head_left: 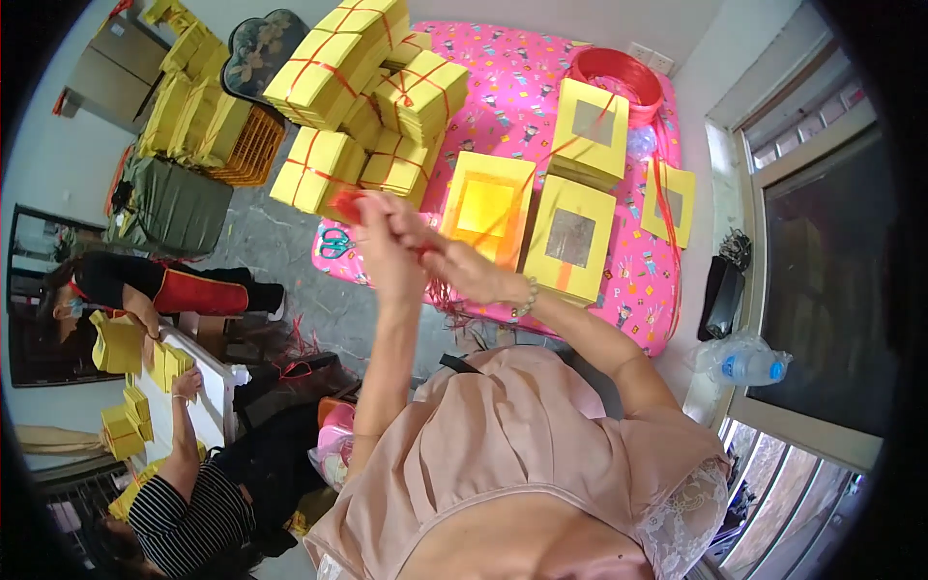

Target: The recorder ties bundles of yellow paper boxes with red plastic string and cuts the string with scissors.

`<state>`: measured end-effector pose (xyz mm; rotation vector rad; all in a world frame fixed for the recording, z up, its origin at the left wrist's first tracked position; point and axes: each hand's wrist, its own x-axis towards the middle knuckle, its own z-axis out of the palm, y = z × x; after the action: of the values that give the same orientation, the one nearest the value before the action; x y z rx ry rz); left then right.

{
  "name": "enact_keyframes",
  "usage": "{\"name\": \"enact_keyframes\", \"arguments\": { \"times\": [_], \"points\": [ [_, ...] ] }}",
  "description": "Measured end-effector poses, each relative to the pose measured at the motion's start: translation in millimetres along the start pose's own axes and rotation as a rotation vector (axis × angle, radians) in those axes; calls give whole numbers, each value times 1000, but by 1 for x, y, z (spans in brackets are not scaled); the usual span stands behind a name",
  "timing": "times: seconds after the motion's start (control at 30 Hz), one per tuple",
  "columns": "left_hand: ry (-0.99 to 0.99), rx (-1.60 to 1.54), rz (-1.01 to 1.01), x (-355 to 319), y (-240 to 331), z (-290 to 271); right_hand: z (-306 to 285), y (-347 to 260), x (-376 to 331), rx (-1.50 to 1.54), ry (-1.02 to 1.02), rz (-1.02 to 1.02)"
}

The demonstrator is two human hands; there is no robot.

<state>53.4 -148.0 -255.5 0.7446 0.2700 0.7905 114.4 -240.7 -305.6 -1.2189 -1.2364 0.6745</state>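
Close together above the near left of the pink-covered table, both my hands are closed on red plastic ribbon. Some of the red ribbon shows at the fingertips of my left hand, slightly blurred. My right hand meets the left, and loose strands hang below it. Just beyond the hands lies a yellow paper stack with an orange-bordered top sheet. Two yellow stacks with grey squares stand to its right. Several ribbon-tied yellow bundles are piled at the left.
A red round basin sits at the far right corner of the table. Teal-handled scissors lie at its left edge. A yellow sheet lies near the wall. Two people handle yellow paper at a white table.
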Motion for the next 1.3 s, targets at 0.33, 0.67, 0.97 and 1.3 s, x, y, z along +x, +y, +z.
{"name": "enact_keyframes", "arguments": {
  "times": [0.33,0.67,0.97,1.3],
  "points": [
    [-149,-85,521,-26,216,-116,-31,9,-34,2,-746,248],
    [668,1303,377,-71,170,-371,-130,-7,-39,-67,-762,667],
    [-190,1689,277,-39,23,-193,-41,6,-12,-391,-931,262],
    [-171,1420,-108,-77,-9,-117,-16,22,-23,-357,-813,324]
  ]
}}
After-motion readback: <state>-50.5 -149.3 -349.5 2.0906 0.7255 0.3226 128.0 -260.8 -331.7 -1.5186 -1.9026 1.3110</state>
